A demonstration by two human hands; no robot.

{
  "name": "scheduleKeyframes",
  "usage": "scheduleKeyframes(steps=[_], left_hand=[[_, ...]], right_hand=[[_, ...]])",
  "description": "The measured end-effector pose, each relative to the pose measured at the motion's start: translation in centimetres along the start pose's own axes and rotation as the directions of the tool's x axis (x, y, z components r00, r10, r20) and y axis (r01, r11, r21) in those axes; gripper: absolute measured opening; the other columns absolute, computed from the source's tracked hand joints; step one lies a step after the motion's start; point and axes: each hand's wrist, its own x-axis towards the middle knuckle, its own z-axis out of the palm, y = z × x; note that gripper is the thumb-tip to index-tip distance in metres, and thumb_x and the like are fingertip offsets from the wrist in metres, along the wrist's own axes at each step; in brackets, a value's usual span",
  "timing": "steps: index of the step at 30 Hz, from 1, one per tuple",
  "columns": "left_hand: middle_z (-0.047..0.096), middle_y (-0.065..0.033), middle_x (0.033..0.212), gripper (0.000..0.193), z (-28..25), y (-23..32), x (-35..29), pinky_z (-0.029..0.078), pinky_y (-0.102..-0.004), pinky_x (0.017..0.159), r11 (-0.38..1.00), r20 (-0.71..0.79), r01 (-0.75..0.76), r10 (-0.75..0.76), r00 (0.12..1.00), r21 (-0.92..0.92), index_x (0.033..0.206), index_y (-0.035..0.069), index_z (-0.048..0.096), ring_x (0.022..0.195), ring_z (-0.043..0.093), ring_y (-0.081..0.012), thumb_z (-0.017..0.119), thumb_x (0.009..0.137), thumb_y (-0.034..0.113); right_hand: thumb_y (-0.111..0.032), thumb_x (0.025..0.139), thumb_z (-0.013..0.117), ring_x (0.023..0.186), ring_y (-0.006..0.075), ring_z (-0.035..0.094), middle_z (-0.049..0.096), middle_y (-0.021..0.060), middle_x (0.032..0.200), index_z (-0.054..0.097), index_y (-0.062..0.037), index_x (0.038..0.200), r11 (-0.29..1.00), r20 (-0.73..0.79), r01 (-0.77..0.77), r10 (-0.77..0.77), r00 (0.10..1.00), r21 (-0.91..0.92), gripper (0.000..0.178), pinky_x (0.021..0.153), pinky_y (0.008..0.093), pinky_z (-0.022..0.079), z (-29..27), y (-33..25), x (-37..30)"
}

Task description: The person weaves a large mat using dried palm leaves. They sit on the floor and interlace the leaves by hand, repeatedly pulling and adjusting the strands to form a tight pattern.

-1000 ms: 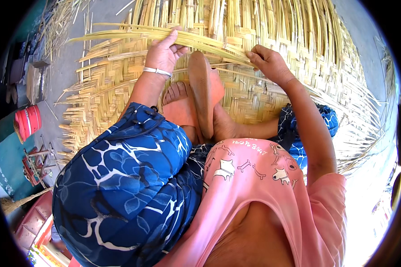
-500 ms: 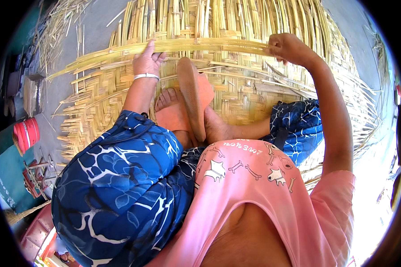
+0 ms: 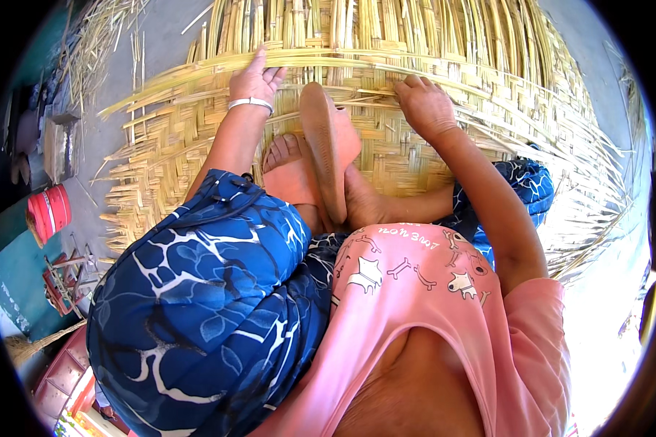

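Observation:
A partly woven mat (image 3: 386, 156) of pale yellow split cane lies in front of me. Its tight herringbone weave is nearer me, and long loose strips stand out at the far side. A long, greenish-yellow cane strip (image 3: 197, 73) runs across it from left to right. My left hand (image 3: 257, 81), with a white bangle at its wrist, closes on this strip left of centre. Right of centre, my right hand (image 3: 424, 108) rests low at the mat, fingers curled down; its fingertips are hidden. My feet in orange-pink sandals (image 3: 299, 182) are on the mat between the hands.
Loose straw (image 3: 98, 51) lies on the grey floor (image 3: 164, 33) at the far left. A red cylindrical container (image 3: 49, 213) and a small block (image 3: 62, 149) stand at the left. Frayed strip ends (image 3: 598, 175) stick out along the mat's right edge.
My right hand has let go of the strip's right end and moved left and nearer, down to the mat. The strip now lies lower across the weave. My left hand has shifted slightly right and away.

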Motion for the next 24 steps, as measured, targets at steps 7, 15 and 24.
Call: scheduleKeyframes(steps=[7, 15, 24], left_hand=[[0.061, -0.0165, 0.105, 0.032, -0.3, 0.7, -0.5, 0.056, -0.0339, 0.073, 0.979, 0.050, 0.100, -0.111, 0.993, 0.178, 0.112, -0.001, 0.056, 0.091, 0.064, -0.0265, 0.055, 0.093, 0.025], [0.068, -0.0101, 0.084, 0.035, 1.9, 2.9, -5.2, 0.050, -0.0244, 0.060, 0.928, 0.246, -0.010, -0.088, 0.965, 0.371, 0.105, 0.002, 0.061, 0.075, 0.067, -0.0167, 0.058, 0.091, 0.034], [0.067, -0.0092, 0.075, 0.030, 1.8, 2.4, -4.6, 0.045, -0.0226, 0.046, 0.952, 0.215, 0.037, -0.107, 0.971, 0.305, 0.097, 0.004, 0.062, 0.059, 0.063, -0.0130, 0.060, 0.089, 0.033]], right_hand=[[-0.031, 0.090, 0.054, 0.073, 0.0338, 0.061, 0.064, 0.0135, 0.078, 0.062, -0.0090, 0.094, 0.898, 0.063, -0.097, 0.077, 0.995, 0.430, 0.024, 0.068, 0.0424, 0.049, -1.8, 1.7, 0.4], [-0.034, 0.085, 0.062, 0.065, 0.0285, 0.060, 0.060, 0.0116, 0.065, 0.061, -0.0070, 0.080, 0.913, 0.052, -0.123, 0.111, 0.992, 0.389, 0.028, 0.059, 0.0378, 0.047, -7.6, 0.1, 0.2], [-0.004, 0.077, 0.058, 0.071, 0.0222, 0.061, 0.056, 0.0041, 0.081, 0.059, -0.0141, 0.102, 0.977, -0.161, 0.213, -0.207, 0.965, 0.018, 0.027, 0.062, 0.0352, 0.051, -9.0, -0.1, -2.9]])
